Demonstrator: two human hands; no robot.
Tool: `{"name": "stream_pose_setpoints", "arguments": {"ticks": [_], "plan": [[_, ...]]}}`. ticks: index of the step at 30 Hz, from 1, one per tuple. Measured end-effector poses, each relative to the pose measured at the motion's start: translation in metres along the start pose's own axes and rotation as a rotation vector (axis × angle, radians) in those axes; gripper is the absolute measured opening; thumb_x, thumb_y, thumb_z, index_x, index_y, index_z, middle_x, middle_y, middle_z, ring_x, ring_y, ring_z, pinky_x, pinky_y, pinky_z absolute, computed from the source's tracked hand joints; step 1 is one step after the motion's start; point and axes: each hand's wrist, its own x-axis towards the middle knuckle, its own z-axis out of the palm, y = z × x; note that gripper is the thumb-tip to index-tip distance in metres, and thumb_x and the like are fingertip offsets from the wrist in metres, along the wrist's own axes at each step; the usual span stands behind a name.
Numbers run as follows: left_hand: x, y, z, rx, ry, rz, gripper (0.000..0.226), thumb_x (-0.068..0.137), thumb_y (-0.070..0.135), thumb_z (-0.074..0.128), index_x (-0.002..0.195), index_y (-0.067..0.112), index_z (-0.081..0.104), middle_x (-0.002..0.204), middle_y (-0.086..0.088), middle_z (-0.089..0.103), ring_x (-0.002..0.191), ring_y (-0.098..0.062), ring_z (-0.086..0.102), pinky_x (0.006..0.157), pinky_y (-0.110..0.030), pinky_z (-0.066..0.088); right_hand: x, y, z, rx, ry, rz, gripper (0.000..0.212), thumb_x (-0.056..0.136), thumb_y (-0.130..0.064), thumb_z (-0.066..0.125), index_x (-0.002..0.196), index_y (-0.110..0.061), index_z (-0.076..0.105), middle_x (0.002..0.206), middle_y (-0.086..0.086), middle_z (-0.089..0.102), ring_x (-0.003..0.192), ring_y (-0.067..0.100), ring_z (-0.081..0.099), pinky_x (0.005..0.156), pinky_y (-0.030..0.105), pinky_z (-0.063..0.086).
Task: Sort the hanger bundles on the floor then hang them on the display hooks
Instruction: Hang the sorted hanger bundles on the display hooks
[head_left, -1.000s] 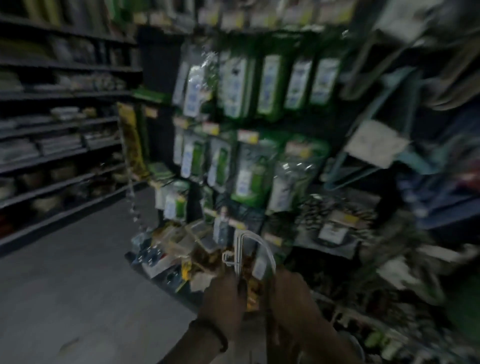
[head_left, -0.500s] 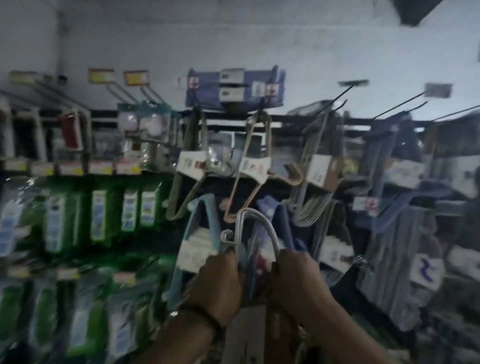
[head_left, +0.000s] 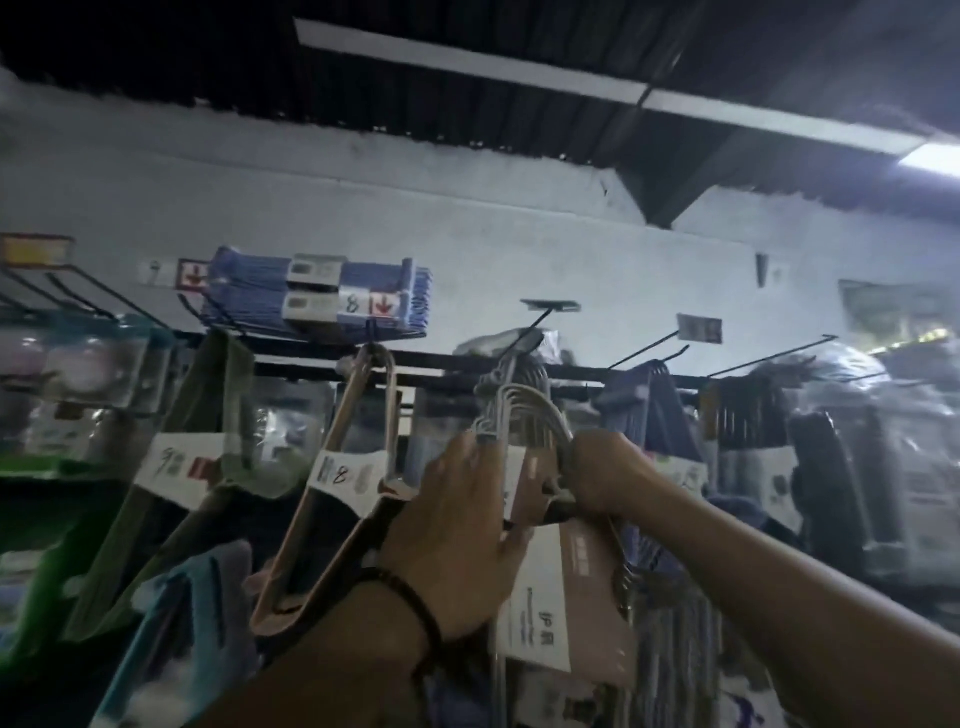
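Head view, hands (head_left: 457, 525) (head_left: 610, 475) gripping hanger bundle (head_left: 527, 410), near display hook (head_left: 525, 330)

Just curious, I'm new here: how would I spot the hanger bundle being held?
Find the dark rail under the pale wall. Below its middle, the left hand and right hand grip the hanger bundle. Unlike the pink bundle left of it and blue hangers right of it, its hooks are pale grey wire.
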Motion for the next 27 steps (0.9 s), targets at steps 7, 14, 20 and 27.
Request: {"name": "stream_pose_setpoints", "arguments": {"ticks": [7,14,20,27], "plan": [[0.079,-0.015,0.008,-0.032,-0.045,0.119,0.063,0.100,0.064,0.040,0.156,0.048,0.016,0.171,0.011,-0.014,0.159,-0.020,-0.004,0.127,-0.046,0.017,0.078,-0.010,-0.035,-0.025,0.023,-0.041,0.028,0.100,-0.012,0.053,0.119,0.002,0.068,0.123,0.018,0.066,0.118,0.033,0.064,0.097,0.040,0.053],[0.125,-0.031,0.024,-0.047,-0.023,0.195,0.072,0.100,0.065,0.040,0.162,0.039,0.013,0.163,0.014,-0.039,0.156,-0.017,-0.023,0.129,-0.048,0.011,0.126,0.006,-0.045,0.101,0.254,0.063,0.011,0.097,-0.021,0.059,0.096,-0.010,0.060,0.090,0.010,0.055,0.091,0.030,0.060,0.072,0.031,0.043],[0.138,-0.033,0.058,-0.015,0.063,0.235,0.077,0.099,0.066,0.043,0.162,0.041,0.009,0.159,0.012,-0.046,0.154,-0.016,-0.029,0.129,-0.046,0.010,0.134,0.022,-0.029,0.149,0.345,0.050,0.018,0.099,-0.025,0.060,0.089,-0.012,0.053,0.089,0.011,0.058,0.081,0.027,0.055,0.069,0.031,0.044],[0.163,-0.036,0.086,0.064,0.115,0.242,0.073,0.096,0.066,0.047,0.160,0.042,0.020,0.161,0.009,-0.043,0.154,-0.018,-0.031,0.128,-0.047,0.013,0.162,0.040,0.004,0.279,0.335,0.034,0.020,0.100,-0.022,0.053,0.094,-0.003,0.058,0.092,0.013,0.058,0.084,0.030,0.055,0.070,0.032,0.043]]}}
